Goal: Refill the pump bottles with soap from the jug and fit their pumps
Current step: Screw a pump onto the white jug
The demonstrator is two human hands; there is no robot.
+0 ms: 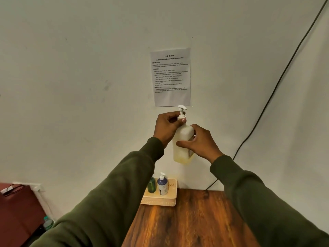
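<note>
I held the bottle (183,139) up in the air before the wall (71,68), well above the table (192,220). It was translucent white plastic, squarish with rounded shoulders, and pale yellow soap showed in its lower part. My right hand (199,141) wrapped its side, fingers curled round the body and thumb pressed across the front, partly covering a label. My left hand (167,127) pinched the collar at the neck, thumb and fingers closed around it, just under the white pump (182,109) with its curved spout pointing right. Both my sleeves (106,193) were thick olive-green fabric.

Below, a cream plastic basket (170,196) with perforated walls sat at the table's far edge against the wall. In it stood a white bottle with a dark blue top (162,186) and white pump, and just left of it a green bottle (151,186), partly hidden by my left sleeve. The table was glossy wood with a strong reddish-brown grain.

The wall was plain, off-white and a little scuffed. A printed sheet (170,77) hung on it just above the pump. A dark cable (277,82) ran diagonally down the wall at right. At lower left stood dark red furniture (17,207).
</note>
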